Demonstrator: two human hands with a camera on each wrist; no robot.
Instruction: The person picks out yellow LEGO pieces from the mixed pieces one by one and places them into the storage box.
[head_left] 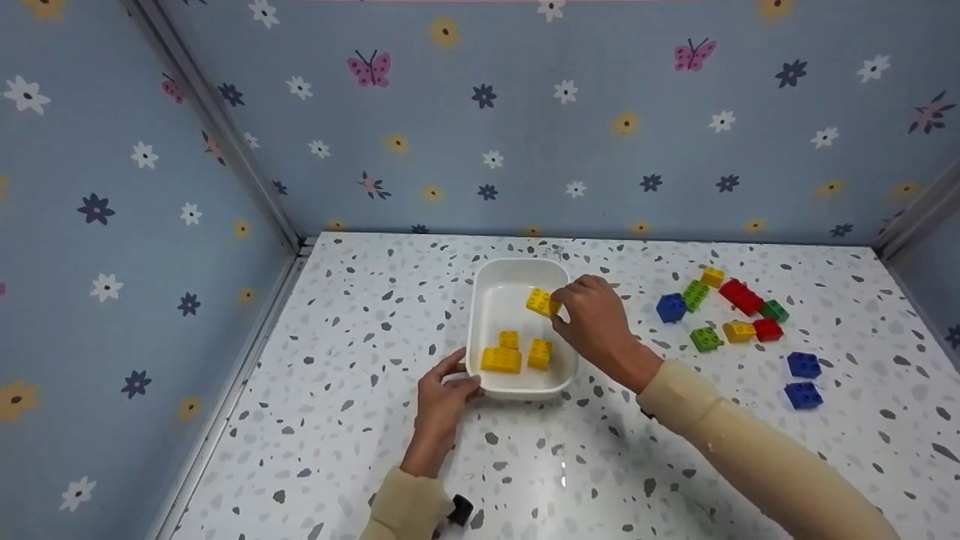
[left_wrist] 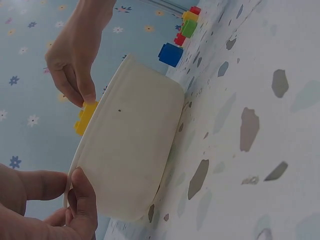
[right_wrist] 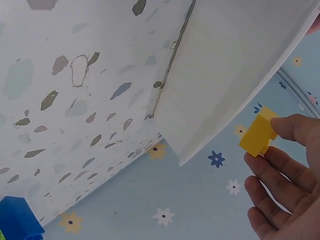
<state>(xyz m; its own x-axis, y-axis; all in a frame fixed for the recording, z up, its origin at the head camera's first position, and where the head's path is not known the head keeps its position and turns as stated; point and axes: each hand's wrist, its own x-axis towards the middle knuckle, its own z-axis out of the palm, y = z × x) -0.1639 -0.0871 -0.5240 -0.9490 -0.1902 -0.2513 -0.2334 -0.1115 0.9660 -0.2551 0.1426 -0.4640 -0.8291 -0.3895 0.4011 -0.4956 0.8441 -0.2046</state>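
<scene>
A white rectangular tub (head_left: 523, 389) stands on the speckled table with several yellow toy bricks (head_left: 501, 360) on its floor. My left hand (head_left: 440, 394) pinches the tub's near left rim between thumb and fingers, as the left wrist view also shows. Over the tub's right side, my right hand (head_left: 598, 316) pinches a yellow brick (head_left: 541, 301) between thumb and fingertips. In the right wrist view this brick (right_wrist: 258, 132) is held just above the rim level, its studs turned partly toward the fingers.
Right of the tub lie loose bricks: a blue brick (head_left: 671, 307), green bricks (head_left: 705, 339), a red brick (head_left: 741, 297), yellow ones (head_left: 739, 331) and two more blue bricks (head_left: 804, 365) nearer the front. A flowered wall (head_left: 525, 135) closes off the back, another the left side.
</scene>
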